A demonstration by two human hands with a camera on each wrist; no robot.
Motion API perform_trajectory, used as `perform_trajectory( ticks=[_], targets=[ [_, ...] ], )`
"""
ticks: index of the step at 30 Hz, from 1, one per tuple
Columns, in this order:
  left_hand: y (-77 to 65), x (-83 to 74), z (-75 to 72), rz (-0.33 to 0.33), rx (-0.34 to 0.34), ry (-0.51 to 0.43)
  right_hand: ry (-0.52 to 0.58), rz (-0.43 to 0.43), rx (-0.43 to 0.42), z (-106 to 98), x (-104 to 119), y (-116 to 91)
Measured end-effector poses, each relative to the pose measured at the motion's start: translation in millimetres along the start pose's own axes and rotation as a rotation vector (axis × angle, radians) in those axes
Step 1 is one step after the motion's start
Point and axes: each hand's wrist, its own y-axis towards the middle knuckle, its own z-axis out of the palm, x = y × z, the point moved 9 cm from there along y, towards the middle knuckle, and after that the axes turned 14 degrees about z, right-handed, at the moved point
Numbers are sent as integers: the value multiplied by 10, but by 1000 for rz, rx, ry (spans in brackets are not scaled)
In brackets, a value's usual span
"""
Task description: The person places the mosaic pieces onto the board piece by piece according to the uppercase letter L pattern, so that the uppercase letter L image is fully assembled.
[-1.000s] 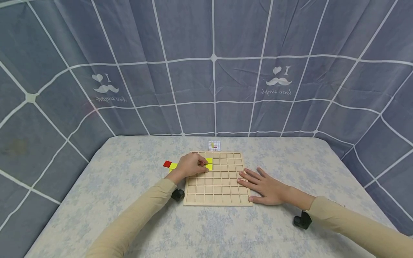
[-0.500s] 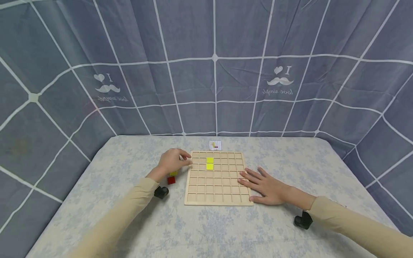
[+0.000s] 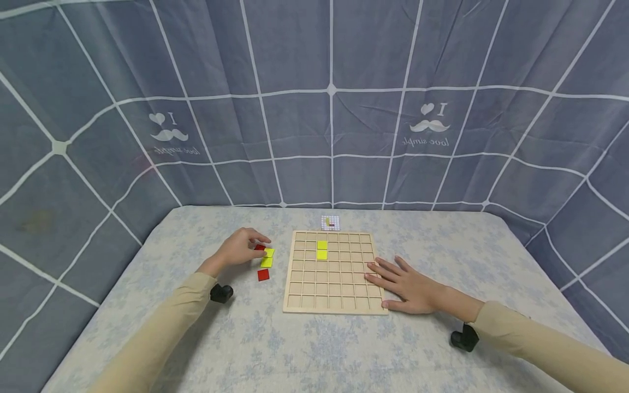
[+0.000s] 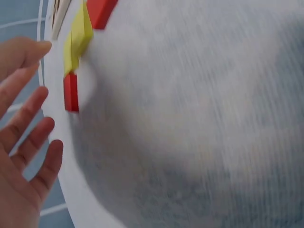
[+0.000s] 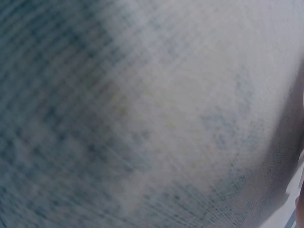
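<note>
My left hand (image 3: 238, 246) hovers by a small group of loose square tiles left of the board, its fingers spread and holding nothing in the left wrist view. The group has two yellow tiles (image 3: 267, 262), a red tile (image 3: 263, 275) nearer me, and a far red tile (image 4: 70, 92) partly behind the fingers in the head view. A wooden grid board (image 3: 339, 278) lies in the middle, with two yellow tiles (image 3: 321, 250) in adjoining cells of one column. Fingers of my right hand (image 3: 408, 286) rest spread on the board's right edge.
A small printed grid card (image 3: 330, 222) with coloured squares lies behind the board. The table has a pale patterned cloth (image 3: 314, 349). A grey-blue curtain (image 3: 304, 125) with white lines hangs along the back and sides.
My left hand has moved left, off the board, to the loose tiles, leaving the two yellow tiles in the grid uncovered. The right hand stays on the board's edge.
</note>
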Motion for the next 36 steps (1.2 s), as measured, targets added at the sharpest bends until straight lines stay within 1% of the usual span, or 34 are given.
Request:
perform_trajectory(
  ticks=[2, 4, 6, 11, 15, 20, 25, 30, 36],
  targets=[
    [-9, 7, 5, 46, 7, -10, 1, 2, 3, 11, -1, 0],
    [-18, 20, 12, 67, 18, -22, 5, -1, 0, 19, -2, -2],
    [-26, 46, 25, 71, 33, -20, 4, -3, -3, 24, -2, -4],
    [-36, 130, 66, 49, 68, 6, 9, -7, -6, 32, 0, -3],
    [-30, 180, 90, 32, 86, 23, 11, 0, 8, 53, -12, 0],
    [-2, 197, 106, 11, 104, 36, 5, 12, 17, 66, -20, 3],
    [16, 196, 112, -36, 123, 63, 20, 16, 20, 63, -24, 0],
    [30, 202, 110, -58, 120, 116, 16, 13, 16, 67, -27, -6],
    [51, 189, 102, -48, 97, 175, 16, 15, 20, 89, -35, -10]
  ],
)
